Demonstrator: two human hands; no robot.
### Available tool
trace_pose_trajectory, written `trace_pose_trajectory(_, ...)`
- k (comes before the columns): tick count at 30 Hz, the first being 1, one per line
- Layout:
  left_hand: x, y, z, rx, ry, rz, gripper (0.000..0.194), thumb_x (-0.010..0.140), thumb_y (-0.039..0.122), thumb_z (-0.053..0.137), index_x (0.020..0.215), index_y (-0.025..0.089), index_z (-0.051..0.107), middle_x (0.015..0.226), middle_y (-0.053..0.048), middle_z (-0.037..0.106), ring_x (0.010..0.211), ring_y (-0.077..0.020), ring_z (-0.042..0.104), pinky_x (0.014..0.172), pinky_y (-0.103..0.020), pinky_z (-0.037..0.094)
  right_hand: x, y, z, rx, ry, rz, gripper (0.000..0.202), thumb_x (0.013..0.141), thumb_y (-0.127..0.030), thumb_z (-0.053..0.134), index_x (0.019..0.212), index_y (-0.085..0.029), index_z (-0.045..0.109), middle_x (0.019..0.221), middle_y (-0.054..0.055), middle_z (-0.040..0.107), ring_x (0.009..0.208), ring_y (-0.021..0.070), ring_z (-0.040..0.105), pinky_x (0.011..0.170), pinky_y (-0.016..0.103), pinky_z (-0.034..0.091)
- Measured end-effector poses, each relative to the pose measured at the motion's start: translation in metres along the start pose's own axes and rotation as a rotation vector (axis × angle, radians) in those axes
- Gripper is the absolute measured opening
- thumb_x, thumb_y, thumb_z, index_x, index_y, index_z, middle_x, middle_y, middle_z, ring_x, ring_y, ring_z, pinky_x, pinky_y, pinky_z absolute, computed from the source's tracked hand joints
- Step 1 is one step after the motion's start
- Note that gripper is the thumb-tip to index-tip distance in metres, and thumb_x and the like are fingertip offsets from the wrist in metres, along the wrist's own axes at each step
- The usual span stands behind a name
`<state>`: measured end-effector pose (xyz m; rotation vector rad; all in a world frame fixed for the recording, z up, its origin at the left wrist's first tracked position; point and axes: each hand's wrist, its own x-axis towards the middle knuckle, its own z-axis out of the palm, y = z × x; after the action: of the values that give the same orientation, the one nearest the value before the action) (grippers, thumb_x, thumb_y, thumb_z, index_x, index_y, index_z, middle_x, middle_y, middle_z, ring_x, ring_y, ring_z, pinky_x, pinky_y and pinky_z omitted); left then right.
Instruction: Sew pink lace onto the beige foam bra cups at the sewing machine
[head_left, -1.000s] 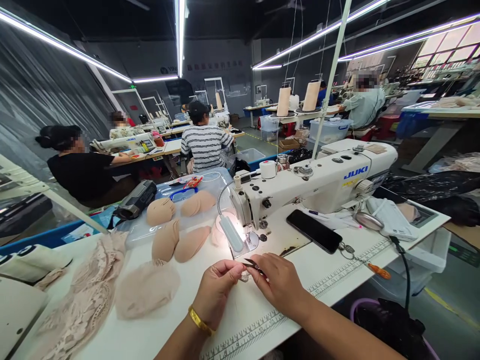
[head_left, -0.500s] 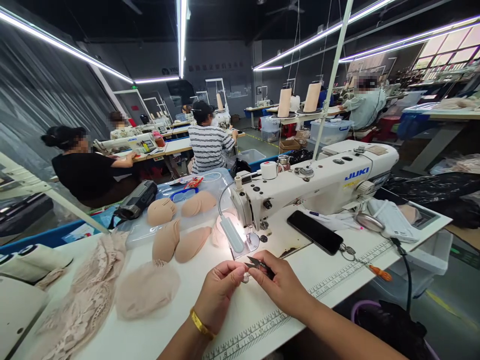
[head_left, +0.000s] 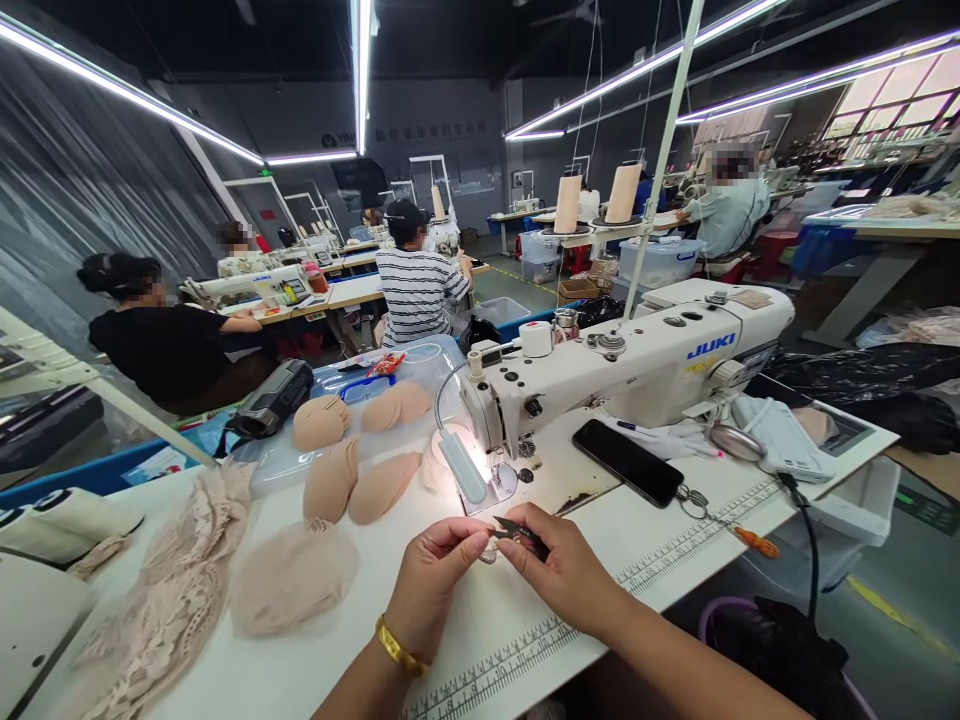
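Note:
My right hand (head_left: 564, 568) is closed around a pair of dark thread snips (head_left: 523, 534), the blades pointing left. Opposite it, my left hand (head_left: 439, 568) pinches a small pale piece of fabric (head_left: 489, 552), close to the snip tips. Its exact kind is too small to make out, and fingers cover part of it. Both hands are above the front of the white table, just before the needle area of a white sewing machine (head_left: 622, 350). A lit lamp bar (head_left: 463, 467) hangs there.
Beige foam cups (head_left: 385, 487) lie left of the needle, some on a clear plastic lid (head_left: 277, 470). Sheer fabric (head_left: 296, 580) and lace (head_left: 176, 590) are further left. A phone (head_left: 628, 462) with a keyring rests on the right. Co-workers sit at machines beyond.
The snip blades look closer together than before, near the pale piece. Both hands stay almost in place. A co-worker in black at the left has shifted slightly leftward.

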<state>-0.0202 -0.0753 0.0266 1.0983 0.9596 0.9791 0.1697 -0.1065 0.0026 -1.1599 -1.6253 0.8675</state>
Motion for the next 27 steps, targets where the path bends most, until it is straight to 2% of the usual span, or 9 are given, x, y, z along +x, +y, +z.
trace_pose_trajectory(6,-0.001,-0.001,-0.001,0.052,-0.031,0.033,0.029,0.074,0.048,0.089,0.079,0.02,0.081,0.093,-0.006,0.077,0.088,-0.0213,0.064,0.086,-0.031,0.052,-0.001,0.002,0.0,-0.034,0.009,-0.037,0.02,0.101,-0.043,0.059,0.102,-0.023,0.063,0.072,-0.005,0.053,0.064,0.0131,0.047,0.061,0.024,0.038)
trace_pose_trajectory(11,-0.001,0.0,-0.002,0.049,-0.051,0.003,0.031,0.074,0.048,0.088,0.078,0.019,0.08,0.088,-0.006,0.075,0.086,-0.0214,0.063,0.087,-0.032,0.05,-0.001,0.009,0.003,-0.193,0.074,-0.228,0.015,0.104,-0.035,0.053,0.103,-0.023,0.061,0.079,-0.002,0.062,0.067,0.0148,0.054,0.065,0.026,0.04)
trace_pose_trajectory(15,0.0,0.0,-0.002,0.017,-0.038,-0.054,0.034,0.071,0.05,0.09,0.078,0.019,0.08,0.084,-0.006,0.074,0.084,-0.0207,0.061,0.084,-0.031,0.05,-0.001,0.01,0.003,-0.312,0.07,-0.323,0.019,0.107,-0.032,0.047,0.097,-0.022,0.06,0.077,-0.001,0.062,0.066,0.015,0.054,0.064,0.026,0.038)
trace_pose_trajectory(21,0.001,-0.002,-0.003,-0.019,-0.023,-0.121,0.039,0.065,0.051,0.093,0.078,0.017,0.079,0.081,-0.006,0.072,0.082,-0.0207,0.059,0.081,-0.031,0.049,0.0,0.008,0.002,-0.299,0.037,-0.287,0.025,0.108,-0.033,0.044,0.091,-0.022,0.058,0.072,-0.002,0.059,0.062,0.0139,0.052,0.06,0.025,0.037)
trace_pose_trajectory(27,0.0,-0.004,-0.004,-0.05,-0.035,-0.171,0.041,0.066,0.05,0.093,0.082,0.016,0.078,0.084,-0.009,0.072,0.083,-0.0222,0.061,0.08,-0.033,0.05,-0.001,0.003,0.0,-0.194,-0.015,-0.188,0.023,0.107,-0.035,0.045,0.094,-0.023,0.06,0.077,-0.001,0.063,0.067,0.0147,0.057,0.064,0.026,0.041)
